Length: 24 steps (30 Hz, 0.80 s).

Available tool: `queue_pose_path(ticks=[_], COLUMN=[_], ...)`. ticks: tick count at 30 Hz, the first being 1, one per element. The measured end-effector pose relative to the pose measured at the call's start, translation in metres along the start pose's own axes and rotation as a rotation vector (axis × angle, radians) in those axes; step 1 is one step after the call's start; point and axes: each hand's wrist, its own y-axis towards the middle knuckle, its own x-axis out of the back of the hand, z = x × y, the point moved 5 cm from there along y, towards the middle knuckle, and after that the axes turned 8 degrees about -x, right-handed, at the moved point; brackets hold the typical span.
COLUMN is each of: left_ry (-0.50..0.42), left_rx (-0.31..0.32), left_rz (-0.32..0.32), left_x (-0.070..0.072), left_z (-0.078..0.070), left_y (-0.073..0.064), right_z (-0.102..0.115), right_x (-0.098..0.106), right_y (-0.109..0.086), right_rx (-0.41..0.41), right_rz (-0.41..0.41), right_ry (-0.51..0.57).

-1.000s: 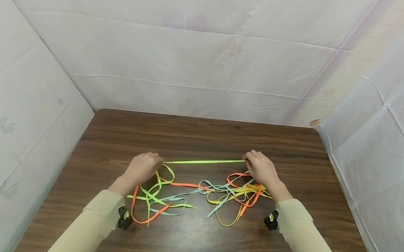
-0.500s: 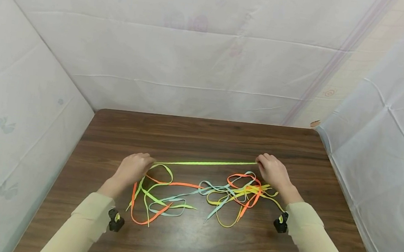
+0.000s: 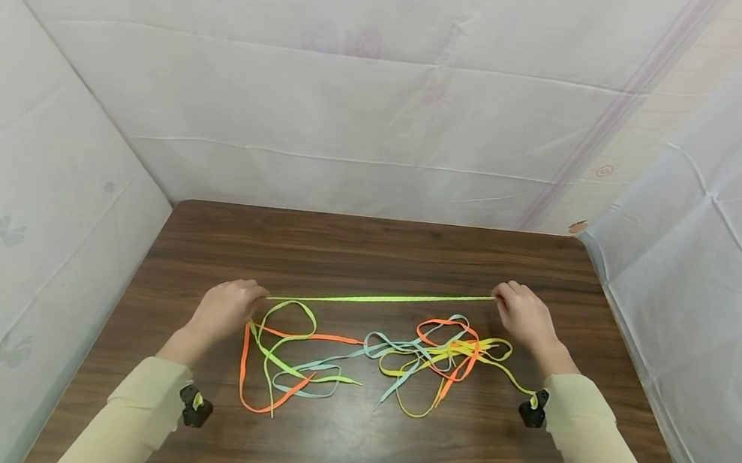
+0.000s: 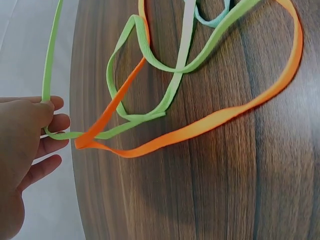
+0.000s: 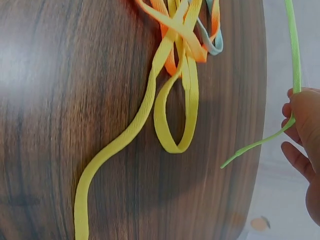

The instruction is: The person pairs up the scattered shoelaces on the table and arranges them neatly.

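Observation:
A flat neon-green shoelace (image 3: 380, 300) runs taut between the two hands above the dark table. My left hand (image 3: 227, 308) pinches it between thumb and fingertips. Beyond that pinch, in the left wrist view, the green shoelace loops back to the table, and an orange shoelace (image 4: 195, 127) bends over it close to the fingers. Over on the right, my right hand (image 3: 526, 317) pinches the same green shoelace near one end. A short tip (image 5: 247, 148) dangles below those fingers in the right wrist view.
Yellow (image 5: 122, 137), orange and light blue shoelaces (image 3: 399, 381) lie tangled on the wooden table (image 3: 369, 250), mostly right of centre. More orange and blue strands lie left. White sheets hang behind and beside the table. A black wrist camera (image 3: 195, 406) sits on each wrist.
Both hands have moved apart, left hand leftward and right hand rightward, so the green shoelace between them is longer. A yellow shoelace strand now extends toward the right wrist.

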Motion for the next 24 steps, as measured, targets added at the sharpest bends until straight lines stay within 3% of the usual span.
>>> queue_pose_path(ticks=[19,24], left_ry=[-0.007,-0.004], left_rx=[0.046,0.089], left_rz=[-0.027,-0.001], left_x=[0.013,0.016], left_z=[0.025,0.035], left_y=[-0.011,-0.014], right_z=[-0.027,-0.032], right_x=[0.013,0.014], right_y=[-0.006,-0.004], right_rx=[-0.062,-0.071], right_rz=[0.005,0.027], right_ry=[-0.024,-0.030])
